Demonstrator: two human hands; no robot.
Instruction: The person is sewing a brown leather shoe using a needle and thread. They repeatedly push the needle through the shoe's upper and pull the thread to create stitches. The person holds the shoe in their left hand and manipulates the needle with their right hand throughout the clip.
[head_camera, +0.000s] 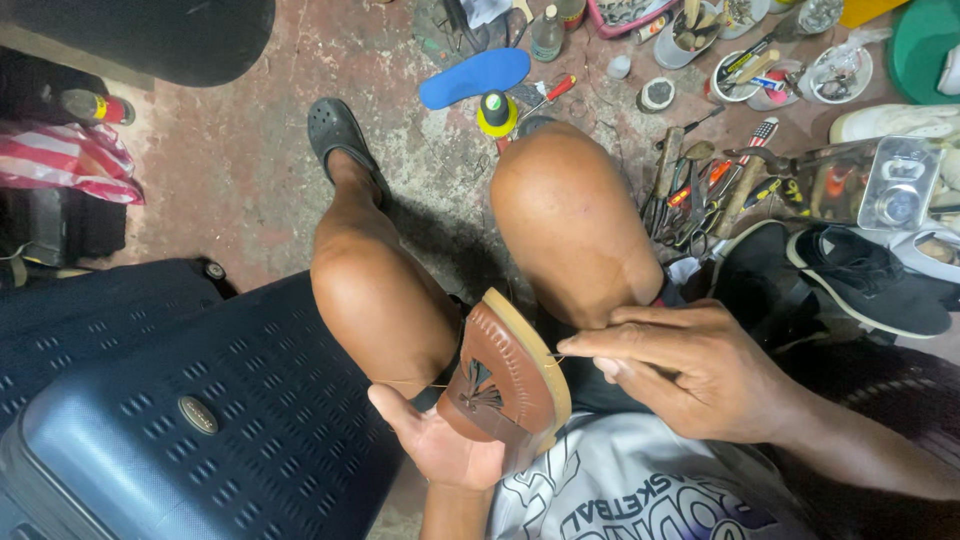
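Head view, looking down past both knees to a stained concrete floor (240, 170). The left hand (440, 440) is palm-up and cups the underside of a brown leather shoe (500, 375), which is held on edge between the thighs, its tan sole rim facing right and a cut-out leaf pattern showing on the upper. The right hand (690, 370) is closed in a pinch, fingertips pressed together at the sole edge of the shoe; a thin thread (415, 382) runs leftward from the shoe across the left knee. Whether a needle sits in the pinch cannot be told. A dark blue hard-shell suitcase (200, 410) lies at lower left, just beside the left leg. The left foot wears a black clog (335, 135). On the floor beyond the knees: a blue insole (475, 76), a yellow-based container with black cap (496, 112), a heap of hand tools (700, 190) with pliers and screwdrivers, and a black sneaker (870, 280) at right.
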